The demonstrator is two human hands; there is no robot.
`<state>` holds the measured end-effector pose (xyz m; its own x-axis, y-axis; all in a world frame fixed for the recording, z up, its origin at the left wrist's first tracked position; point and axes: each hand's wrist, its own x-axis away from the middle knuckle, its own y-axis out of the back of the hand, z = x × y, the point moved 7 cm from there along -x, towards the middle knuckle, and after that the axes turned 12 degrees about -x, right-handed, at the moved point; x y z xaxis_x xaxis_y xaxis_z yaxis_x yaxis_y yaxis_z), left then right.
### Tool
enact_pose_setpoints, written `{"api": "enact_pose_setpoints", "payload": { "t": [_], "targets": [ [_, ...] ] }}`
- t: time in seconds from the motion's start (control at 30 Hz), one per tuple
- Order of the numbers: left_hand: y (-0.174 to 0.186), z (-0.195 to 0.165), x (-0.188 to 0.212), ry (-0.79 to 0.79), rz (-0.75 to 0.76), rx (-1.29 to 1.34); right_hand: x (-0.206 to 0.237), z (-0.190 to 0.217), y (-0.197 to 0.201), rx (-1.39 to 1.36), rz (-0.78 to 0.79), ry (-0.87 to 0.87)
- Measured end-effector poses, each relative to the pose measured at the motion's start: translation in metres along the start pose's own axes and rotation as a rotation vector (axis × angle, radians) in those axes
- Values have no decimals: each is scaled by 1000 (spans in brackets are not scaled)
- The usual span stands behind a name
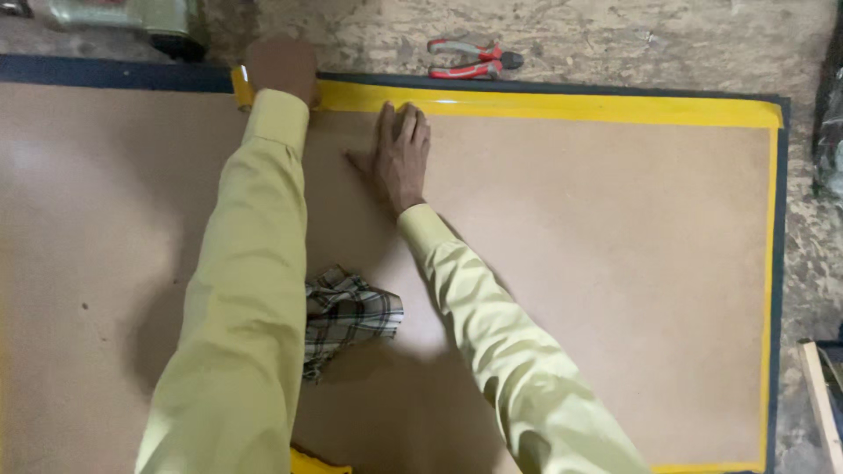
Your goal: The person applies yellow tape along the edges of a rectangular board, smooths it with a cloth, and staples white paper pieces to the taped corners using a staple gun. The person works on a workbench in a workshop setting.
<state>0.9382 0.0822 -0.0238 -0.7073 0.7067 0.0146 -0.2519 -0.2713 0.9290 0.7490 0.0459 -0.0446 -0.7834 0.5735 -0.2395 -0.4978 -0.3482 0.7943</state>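
A large brown board (571, 263) in a dark frame lies flat below me. Yellow tape (597, 107) runs along its far edge and down its right edge. My left hand (283, 68) is closed around a roll of yellow tape (241, 88) at the far edge, where the taped strip ends. My right hand (402, 151) lies flat on the board with its fingers spread, the fingertips pressing on the tape strip just right of the roll. Both arms wear pale yellow sleeves.
A checked cloth (347, 318) lies crumpled on the board between my arms. Red-handled pliers (472, 60) rest on the rough floor beyond the board. A power tool (158, 19) sits at the top left. A wooden strip (821, 404) lies at the right.
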Motion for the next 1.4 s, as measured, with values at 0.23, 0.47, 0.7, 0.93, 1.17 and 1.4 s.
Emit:
{"api": "enact_pose_setpoints", "payload": {
  "t": [0.23, 0.47, 0.7, 0.93, 1.17, 1.4],
  "targets": [
    [21, 3, 16, -114, -124, 106, -2, 28, -18, 161, 13, -64],
    [-7, 56, 22, -429, -30, 601, 7, 12, -34, 187, -127, 143],
    [-108, 300, 42, -559, -146, 629, 14, 12, -42, 114, -29, 20],
    [-203, 536, 68, -292, -8, 546, 17, 36, -47, 181, -12, -56],
    [-224, 530, 67, -319, -159, 660, 8, 113, -107, 194, -19, -119],
    [-227, 530, 72, -223, -129, 829, 0, 256, -199, 63, 50, -35]
  ]
}}
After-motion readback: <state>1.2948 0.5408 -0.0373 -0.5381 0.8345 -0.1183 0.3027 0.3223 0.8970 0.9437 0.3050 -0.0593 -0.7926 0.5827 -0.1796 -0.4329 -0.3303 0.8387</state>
